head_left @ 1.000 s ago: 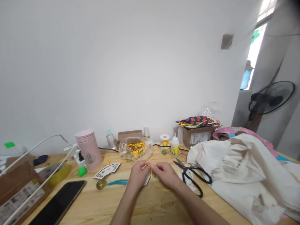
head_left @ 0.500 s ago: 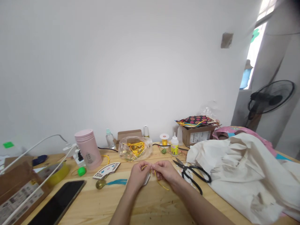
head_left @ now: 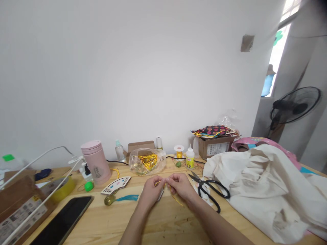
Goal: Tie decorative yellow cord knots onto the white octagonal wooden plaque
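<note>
My left hand [head_left: 152, 191] and my right hand [head_left: 181, 186] meet fingertip to fingertip above the wooden table [head_left: 163, 226]. Both pinch a thin yellow cord [head_left: 176, 199], whose loose end hangs below the right fingers. A small pale piece with a dark edge [head_left: 160, 194] shows partly behind my left hand; I cannot tell whether it is held. Left of the hands lie a fan-shaped decorated plaque [head_left: 116, 185] and a gold round ornament [head_left: 109, 200] with a blue tassel [head_left: 127, 197]. Black-handled scissors [head_left: 208, 189] rest open to the right of my right hand.
Behind the hands stand a plastic bag of yellow cord [head_left: 147, 162], a cord spool [head_left: 179, 152] and a glue bottle [head_left: 190, 158]. A pink canister [head_left: 96, 163], tape roll [head_left: 60, 189] and phone [head_left: 63, 221] are on the left. White cloth [head_left: 260, 183] covers the right side.
The hands stay almost in place, with only slight finger movement. The cord's loose end has shifted a little upward and to the left.
</note>
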Available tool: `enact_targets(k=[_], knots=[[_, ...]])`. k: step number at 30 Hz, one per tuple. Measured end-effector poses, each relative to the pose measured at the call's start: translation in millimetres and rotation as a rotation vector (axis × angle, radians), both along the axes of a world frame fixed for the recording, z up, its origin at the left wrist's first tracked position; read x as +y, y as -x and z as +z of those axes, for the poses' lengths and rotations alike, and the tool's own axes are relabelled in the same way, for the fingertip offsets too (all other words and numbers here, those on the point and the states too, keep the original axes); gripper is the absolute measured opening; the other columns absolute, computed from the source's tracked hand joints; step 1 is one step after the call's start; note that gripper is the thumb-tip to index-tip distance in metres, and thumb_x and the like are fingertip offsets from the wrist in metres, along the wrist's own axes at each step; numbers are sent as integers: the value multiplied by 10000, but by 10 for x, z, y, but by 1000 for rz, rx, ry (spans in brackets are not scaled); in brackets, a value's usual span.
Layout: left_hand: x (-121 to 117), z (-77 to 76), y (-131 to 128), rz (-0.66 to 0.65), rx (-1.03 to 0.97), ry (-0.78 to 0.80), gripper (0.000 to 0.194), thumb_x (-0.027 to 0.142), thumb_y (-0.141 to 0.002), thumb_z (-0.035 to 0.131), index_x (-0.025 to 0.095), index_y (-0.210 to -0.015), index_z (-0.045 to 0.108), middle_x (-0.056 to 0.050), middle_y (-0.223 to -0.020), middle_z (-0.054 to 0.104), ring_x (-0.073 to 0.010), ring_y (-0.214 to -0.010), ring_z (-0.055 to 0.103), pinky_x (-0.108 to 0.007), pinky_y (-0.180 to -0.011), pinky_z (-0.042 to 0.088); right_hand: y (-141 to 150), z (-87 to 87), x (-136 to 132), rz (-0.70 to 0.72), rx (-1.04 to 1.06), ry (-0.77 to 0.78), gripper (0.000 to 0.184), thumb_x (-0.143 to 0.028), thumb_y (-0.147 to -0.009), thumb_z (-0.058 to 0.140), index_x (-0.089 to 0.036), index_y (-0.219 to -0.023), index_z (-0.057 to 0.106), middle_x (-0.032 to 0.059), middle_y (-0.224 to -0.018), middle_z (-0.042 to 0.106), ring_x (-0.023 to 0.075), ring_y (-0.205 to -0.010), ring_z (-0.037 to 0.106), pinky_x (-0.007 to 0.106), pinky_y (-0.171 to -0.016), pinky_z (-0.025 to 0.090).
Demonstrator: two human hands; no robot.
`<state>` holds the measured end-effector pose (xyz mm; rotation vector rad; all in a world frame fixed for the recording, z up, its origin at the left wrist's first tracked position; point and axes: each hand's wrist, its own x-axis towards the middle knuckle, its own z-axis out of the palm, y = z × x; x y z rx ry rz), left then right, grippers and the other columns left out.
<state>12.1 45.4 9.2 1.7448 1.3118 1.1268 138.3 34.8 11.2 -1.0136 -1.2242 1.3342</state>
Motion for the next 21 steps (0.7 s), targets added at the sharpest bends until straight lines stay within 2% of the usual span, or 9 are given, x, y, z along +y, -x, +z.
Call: enact_targets(k=[8,12,16,21], knots=[[15,-39,12,-26,53,-12,224,303,-651,486,148,-515,575,-15,-528,586,-157,-551,510,-235,-564,375,-14,-29,-5,84,1,27,279,-389,-587,578,-135,-490,512,-68,-348,430,37,-307,352,171,-347,260],[2,-20,11,-37,37,-18,215,285,-642,493,152,-488,563,-9,-507,578,-160,-553,510,-232,-558,374,-60,-26,-49,209,55,97,303,-432,-611,564,-136,-551,535,-64,-399,445,29,-333,353,162,-364,258],[-1,-12,12,-26,-23,13,170,281,-622,509,143,-552,580,-11,-517,582,-169,-561,514,-238,-553,379,-90,-6,-92,329,104,140,291,-424,-604,584,-137,-579,543,-70,-424,441,13,-327,300,155,-355,220],[-3,2,6,-11,-3,-20,179,272,-626,507,147,-520,578,-10,-515,581,-163,-549,513,-236,-552,375,-81,-17,-70,291,114,141,289,-418,-608,580,-138,-557,529,-75,-397,417,18,-330,312,158,-358,212]])
